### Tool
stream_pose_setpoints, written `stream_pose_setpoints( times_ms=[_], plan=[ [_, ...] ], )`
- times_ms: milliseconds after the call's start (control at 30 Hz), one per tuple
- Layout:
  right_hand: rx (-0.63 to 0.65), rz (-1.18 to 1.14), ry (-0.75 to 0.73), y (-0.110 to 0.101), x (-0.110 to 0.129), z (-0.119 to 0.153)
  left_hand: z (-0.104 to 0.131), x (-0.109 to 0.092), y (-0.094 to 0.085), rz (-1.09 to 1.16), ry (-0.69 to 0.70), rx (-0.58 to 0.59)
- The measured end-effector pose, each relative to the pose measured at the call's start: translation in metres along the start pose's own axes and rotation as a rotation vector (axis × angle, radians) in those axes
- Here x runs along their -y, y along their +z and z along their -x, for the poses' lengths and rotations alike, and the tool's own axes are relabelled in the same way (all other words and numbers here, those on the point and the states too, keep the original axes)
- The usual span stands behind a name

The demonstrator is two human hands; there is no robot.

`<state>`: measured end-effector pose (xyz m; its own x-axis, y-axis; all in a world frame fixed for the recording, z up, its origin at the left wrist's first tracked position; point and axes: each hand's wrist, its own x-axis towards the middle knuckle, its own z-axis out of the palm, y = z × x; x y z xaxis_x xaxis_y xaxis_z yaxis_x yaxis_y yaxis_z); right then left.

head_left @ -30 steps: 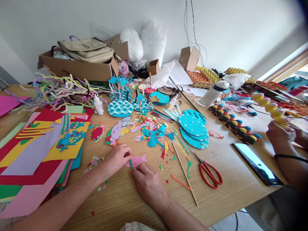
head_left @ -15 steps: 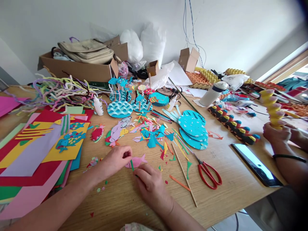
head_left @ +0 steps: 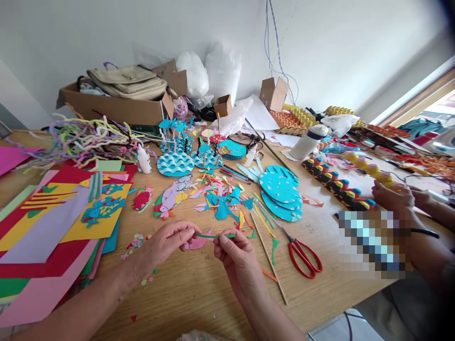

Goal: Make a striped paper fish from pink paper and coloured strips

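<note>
A thin green paper strip (head_left: 206, 236) is stretched between my two hands. My left hand (head_left: 178, 237) pinches its left end. Near its right end, my right hand (head_left: 236, 251) grips it between thumb and fingers, with a short piece sticking out past them. Just behind the strip, a pink paper fish (head_left: 196, 243) lies on the table, partly covered by my left fingers. To the right of my hands are a thin wooden stick (head_left: 269, 259) and red-handled scissors (head_left: 306, 258). Colourful paper scraps (head_left: 225, 201) are scattered beyond my hands.
Stacked coloured paper (head_left: 71, 213) covers the left side. Blue paper discs (head_left: 282, 189), a glue bottle (head_left: 144, 159), a white bottle (head_left: 308, 142) and wavy blue bases with fish (head_left: 175, 164) stand farther back. At right, another person's hands (head_left: 396, 196) hold a yellow bumpy strip.
My hands have moved apart and lifted slightly, and the green strip now runs level between them. The other person's yellow strip has been lowered from upright towards the table.
</note>
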<state>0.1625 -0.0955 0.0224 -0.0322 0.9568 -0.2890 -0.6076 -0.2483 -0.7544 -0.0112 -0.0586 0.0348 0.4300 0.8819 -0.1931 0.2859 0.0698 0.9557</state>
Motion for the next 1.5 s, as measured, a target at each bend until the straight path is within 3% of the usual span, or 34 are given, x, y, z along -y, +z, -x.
stream_pose_setpoints(
  times_ms=[200,333,567,700,800,933,1133,1233,1333,1400,1500],
  plan=[
    [-0.030,-0.063,0.078,-0.002,-0.007,0.000,-0.008,0.004,0.011,-0.023,0.024,-0.053],
    [0.022,0.170,0.075,-0.010,-0.004,0.001,-0.012,0.002,0.003,-0.063,0.006,-0.013],
    [0.087,0.911,-0.389,-0.021,0.023,-0.004,-0.011,-0.014,-0.013,-0.130,-0.070,0.137],
    [0.228,1.093,-0.407,-0.013,0.027,-0.004,-0.012,-0.018,-0.013,-0.175,-0.101,0.208],
    [0.258,1.062,-0.265,-0.011,0.019,-0.004,-0.015,-0.015,-0.013,-0.203,-0.095,0.222],
    [0.212,0.839,-0.067,-0.013,0.002,-0.003,-0.020,-0.010,-0.014,-0.222,-0.081,0.210],
    [0.232,0.640,-0.024,-0.015,-0.016,0.003,-0.021,-0.010,-0.013,-0.239,-0.117,0.182],
    [0.265,0.812,-0.206,-0.022,-0.015,0.003,-0.019,-0.011,-0.014,-0.209,-0.138,0.192],
    [0.299,1.202,-0.602,-0.031,-0.009,0.000,-0.019,-0.010,-0.015,-0.168,-0.146,0.217],
    [0.390,1.428,-0.815,-0.034,-0.006,-0.002,-0.019,-0.010,-0.015,-0.154,-0.149,0.238],
    [0.505,1.584,-0.992,-0.032,-0.003,-0.002,-0.020,-0.010,-0.015,-0.151,-0.153,0.261]
  ],
)
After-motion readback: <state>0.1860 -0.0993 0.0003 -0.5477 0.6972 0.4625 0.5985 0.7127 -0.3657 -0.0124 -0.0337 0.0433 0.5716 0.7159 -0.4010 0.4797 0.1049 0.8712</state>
